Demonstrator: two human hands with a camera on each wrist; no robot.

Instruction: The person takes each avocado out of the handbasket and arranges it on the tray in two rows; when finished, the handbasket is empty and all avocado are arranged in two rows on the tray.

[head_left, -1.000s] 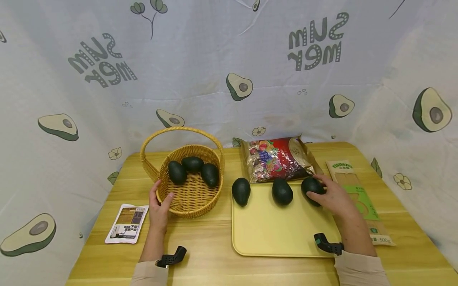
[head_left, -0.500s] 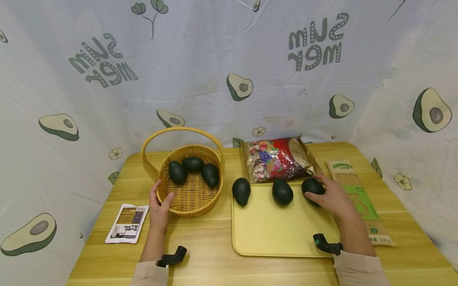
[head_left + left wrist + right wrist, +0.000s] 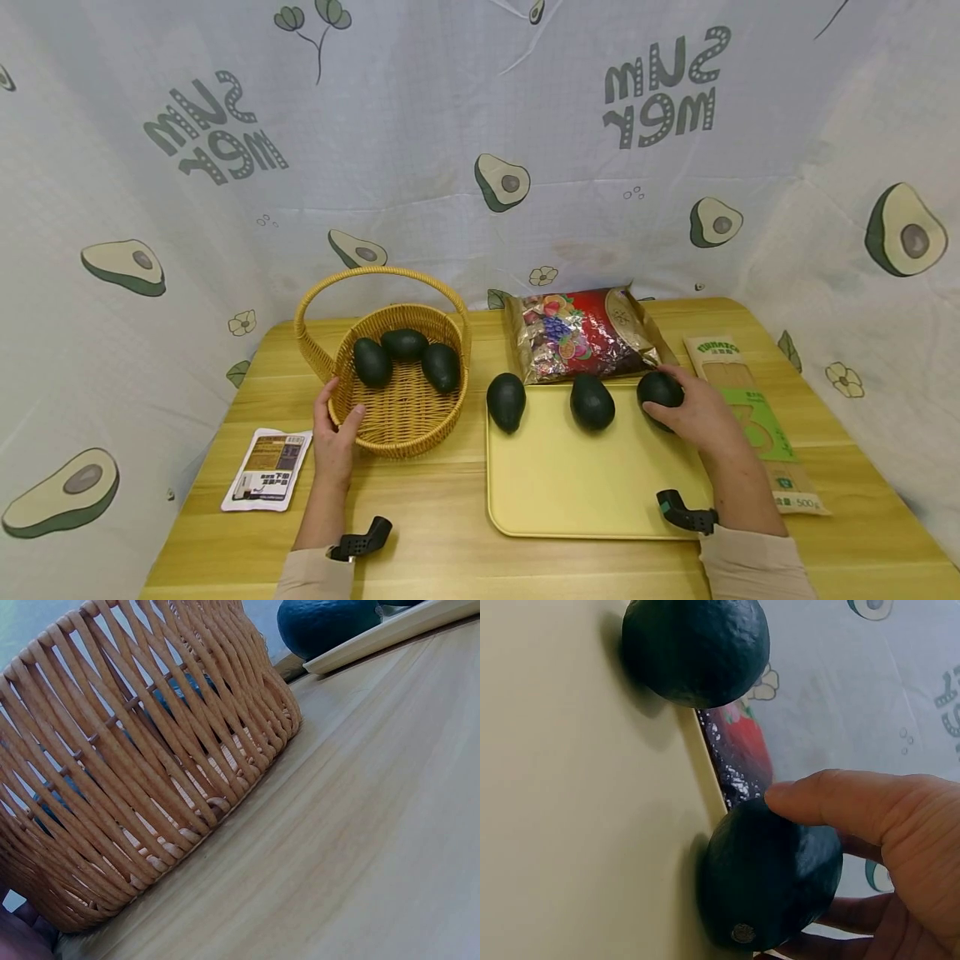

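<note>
Head view: left hand (image 3: 333,433) holds the basket (image 3: 390,433) rim, three avocados inside. Right hand (image 3: 693,412) curls round an avocado (image 3: 658,388) at the tray's (image 3: 577,483) far right corner. Noodle pack (image 3: 750,412) reads "500g"; curtain reads mirrored "SUMMER".

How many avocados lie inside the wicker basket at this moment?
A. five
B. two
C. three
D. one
C: the head view shows three dark avocados in the wicker basket, whose rim the left hand holds, while the other three sit at the yellow tray, the rightmost avocado in the right hand.
</note>
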